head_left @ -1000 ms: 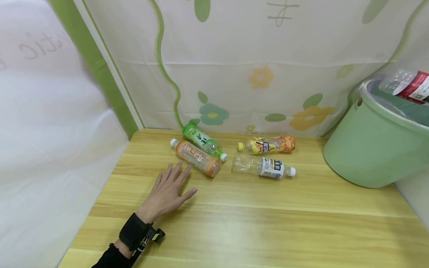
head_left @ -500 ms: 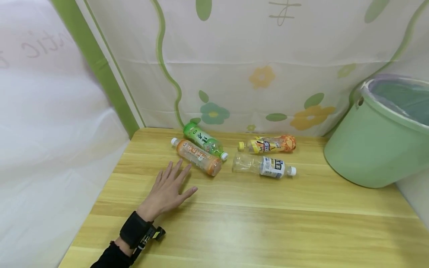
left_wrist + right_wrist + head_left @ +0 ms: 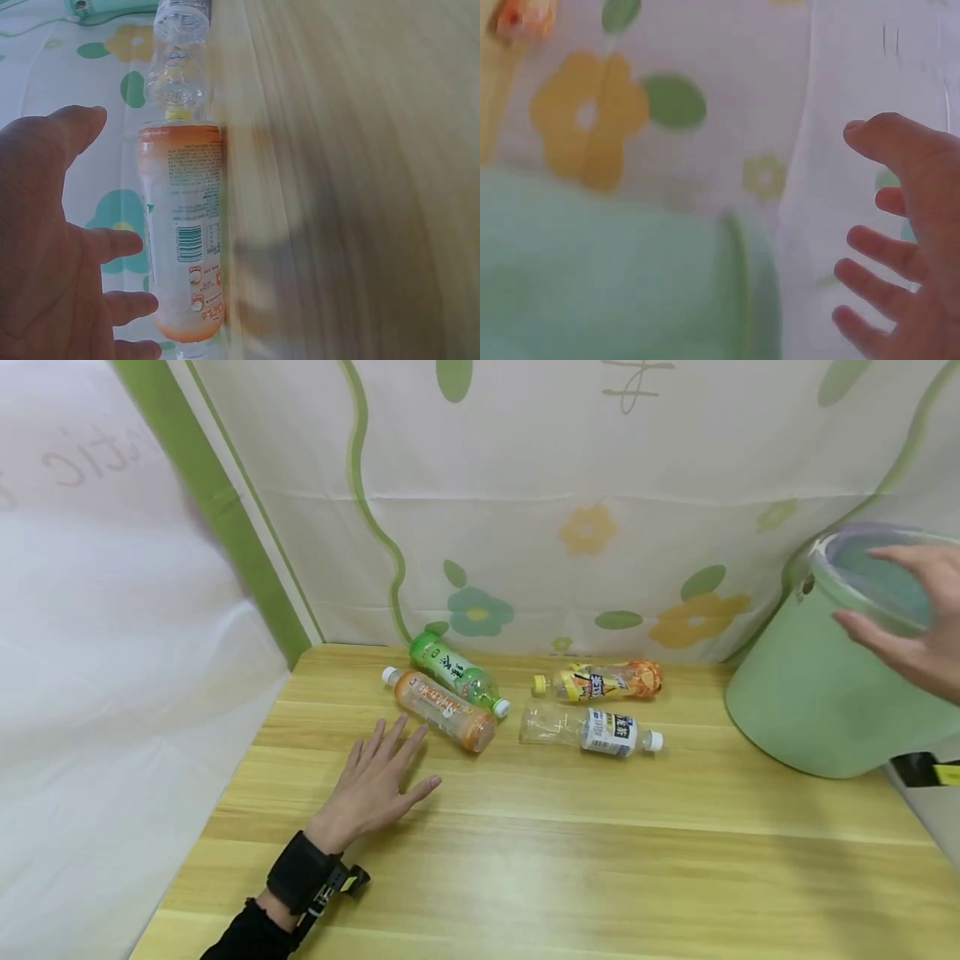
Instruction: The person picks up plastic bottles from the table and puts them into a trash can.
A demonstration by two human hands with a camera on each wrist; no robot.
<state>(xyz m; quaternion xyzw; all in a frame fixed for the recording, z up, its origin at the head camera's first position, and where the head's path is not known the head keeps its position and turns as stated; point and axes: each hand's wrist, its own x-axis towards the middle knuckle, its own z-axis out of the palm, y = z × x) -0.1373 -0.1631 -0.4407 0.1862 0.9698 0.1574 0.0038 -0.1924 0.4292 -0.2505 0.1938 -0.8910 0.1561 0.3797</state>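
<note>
My left hand [image 3: 371,789] is spread with straight fingers beside an orange-labelled plastic bottle [image 3: 442,708], its fingertips close to the label. Against that bottle lies a green-labelled bottle [image 3: 453,670] with a white cap. To their right a yellow-and-orange bottle [image 3: 600,682] lies behind a clear bottle with a white label [image 3: 609,732]. At the right edge in the head view, my right hand [image 3: 926,618] is in front of the green bin [image 3: 817,693], thumb and fingers apart and nothing between them. The right wrist view also shows that hand's fingers [image 3: 877,247] holding nothing.
The bin, lined with a clear bag [image 3: 862,535], stands at the right end of the wooden table [image 3: 570,860]. A flower-printed cloth [image 3: 525,527] hangs along the back, and a white cloth [image 3: 90,693] covers the left side.
A red-labelled bottle seen over the bin's opening one second ago is out of sight now. My right hand has come into view at the right edge. The left hand has stayed put.
</note>
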